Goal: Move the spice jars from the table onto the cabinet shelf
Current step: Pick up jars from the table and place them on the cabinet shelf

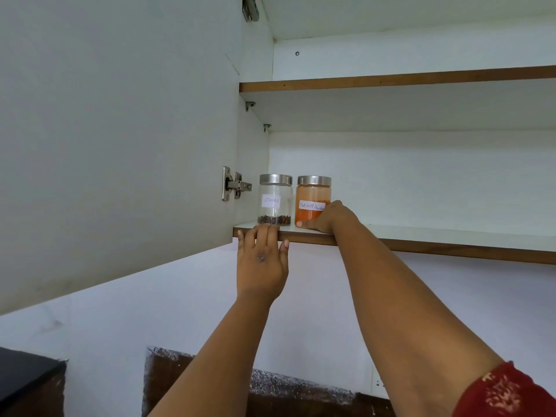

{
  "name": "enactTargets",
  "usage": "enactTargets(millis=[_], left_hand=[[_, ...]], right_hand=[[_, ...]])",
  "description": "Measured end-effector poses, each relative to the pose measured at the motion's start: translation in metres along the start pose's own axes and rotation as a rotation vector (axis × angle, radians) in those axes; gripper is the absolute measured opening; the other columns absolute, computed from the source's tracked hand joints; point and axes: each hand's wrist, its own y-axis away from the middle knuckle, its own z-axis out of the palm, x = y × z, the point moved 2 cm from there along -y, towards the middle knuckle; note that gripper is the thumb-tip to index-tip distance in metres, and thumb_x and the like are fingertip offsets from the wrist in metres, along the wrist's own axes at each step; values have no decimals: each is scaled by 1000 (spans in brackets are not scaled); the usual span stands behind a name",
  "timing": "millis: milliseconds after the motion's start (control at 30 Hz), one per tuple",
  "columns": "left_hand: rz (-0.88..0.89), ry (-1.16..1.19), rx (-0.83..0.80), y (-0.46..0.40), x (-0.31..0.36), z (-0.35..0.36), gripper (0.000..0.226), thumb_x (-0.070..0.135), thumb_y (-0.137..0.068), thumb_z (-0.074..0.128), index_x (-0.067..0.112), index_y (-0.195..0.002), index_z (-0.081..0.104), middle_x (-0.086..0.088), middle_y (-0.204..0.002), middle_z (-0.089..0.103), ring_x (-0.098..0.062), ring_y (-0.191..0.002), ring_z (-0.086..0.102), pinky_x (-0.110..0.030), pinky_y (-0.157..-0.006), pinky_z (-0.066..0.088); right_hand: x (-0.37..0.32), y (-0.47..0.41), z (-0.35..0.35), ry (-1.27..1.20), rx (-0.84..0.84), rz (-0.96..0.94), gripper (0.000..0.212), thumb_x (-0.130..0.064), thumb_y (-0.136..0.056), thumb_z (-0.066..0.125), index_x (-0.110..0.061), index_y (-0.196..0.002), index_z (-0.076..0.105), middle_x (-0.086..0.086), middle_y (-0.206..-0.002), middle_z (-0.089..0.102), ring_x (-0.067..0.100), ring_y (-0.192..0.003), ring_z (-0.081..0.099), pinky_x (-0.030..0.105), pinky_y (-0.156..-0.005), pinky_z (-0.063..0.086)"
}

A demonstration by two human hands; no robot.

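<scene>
Two glass spice jars with steel lids stand side by side at the left end of the lower cabinet shelf (436, 236). The left jar (275, 200) is labelled "Cloves" and holds a little dark spice at the bottom. The right jar (311, 195) is labelled red chilli powder and is full of orange powder. My right hand (328, 216) grips the lower right side of the chilli jar, thumb along its base. My left hand (261, 257) is just below the cloves jar, its straight fingers reaching up over the shelf's front edge and touching it.
The white cabinet door (114, 130) hangs open to the left on a steel hinge (234, 185). An upper shelf (391, 81) spans the cabinet above. The white wall lies below, with a dark patch (240, 386) and a black object (27, 374) at the lower left.
</scene>
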Motion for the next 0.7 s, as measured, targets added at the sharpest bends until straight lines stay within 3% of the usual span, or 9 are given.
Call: enactTargets(millis=[367, 700], left_hand=[[2, -38, -56, 0, -2, 1, 38, 37, -100, 38, 18, -131, 49, -3, -133, 53, -22, -126, 44, -42, -108, 40], [16, -32, -107, 1, -2, -3, 39, 24, -98, 41, 16, -136, 45, -2, -138, 50, -23, -130, 41, -40, -108, 40]], right_hand=[[-1, 0, 3, 76, -48, -20, 94, -60, -70, 75, -13, -142, 35, 11, -135, 51, 29, -122, 52, 44, -105, 42], [-2, 0, 5, 62, -129, -41, 92, -58, -77, 71, -13, -145, 30, 12, -142, 46, 30, -128, 48, 45, -109, 38]])
